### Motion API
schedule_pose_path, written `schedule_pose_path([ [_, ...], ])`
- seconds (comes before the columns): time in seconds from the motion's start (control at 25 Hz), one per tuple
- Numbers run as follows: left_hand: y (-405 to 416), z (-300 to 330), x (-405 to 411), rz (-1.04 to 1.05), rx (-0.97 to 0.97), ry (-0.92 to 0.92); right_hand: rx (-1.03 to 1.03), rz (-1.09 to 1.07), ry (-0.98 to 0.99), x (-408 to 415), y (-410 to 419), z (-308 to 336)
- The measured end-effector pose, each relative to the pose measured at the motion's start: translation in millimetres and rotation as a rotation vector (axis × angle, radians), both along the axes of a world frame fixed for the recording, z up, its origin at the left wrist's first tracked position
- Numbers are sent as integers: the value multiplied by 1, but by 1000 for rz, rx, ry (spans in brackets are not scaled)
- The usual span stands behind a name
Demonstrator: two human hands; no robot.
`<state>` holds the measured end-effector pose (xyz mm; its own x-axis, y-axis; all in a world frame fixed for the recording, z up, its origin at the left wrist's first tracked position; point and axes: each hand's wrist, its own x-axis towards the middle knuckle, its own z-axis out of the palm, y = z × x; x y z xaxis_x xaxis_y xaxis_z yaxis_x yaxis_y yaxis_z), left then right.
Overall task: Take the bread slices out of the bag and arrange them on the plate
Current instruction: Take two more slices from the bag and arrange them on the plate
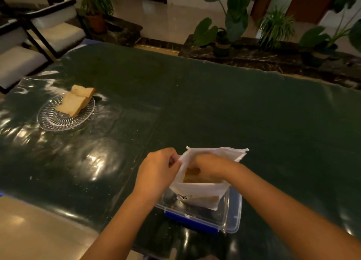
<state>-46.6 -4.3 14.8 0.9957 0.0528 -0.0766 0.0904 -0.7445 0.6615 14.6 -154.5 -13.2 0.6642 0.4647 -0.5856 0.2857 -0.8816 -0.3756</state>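
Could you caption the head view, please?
Left hand holds bag open; right hand reaches inside; slices wait on plate.

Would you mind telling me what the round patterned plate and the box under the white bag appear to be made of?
The round patterned plate looks like clear cut glass, though pressed plastic is possible: it is see-through, with ribs that glint. The lidless box with blue clips looks like clear, glossy rigid plastic, since the dark table shows through its walls. The white bag looks like thin, matt plastic film that creases softly.

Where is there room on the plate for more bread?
The near and left parts of the plate are bare. The far right side is crowded with bread slices. The table between plate and bag is open too.
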Motion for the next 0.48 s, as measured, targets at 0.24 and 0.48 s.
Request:
schedule_pose_path([
  [0.24,5,-12,2,-24,-73,55,-205,-192,60,3,-14,-48],
  [0.48,7,-16,0,-27,-72,93,-210,-290,-161,0,-11,-83],
])
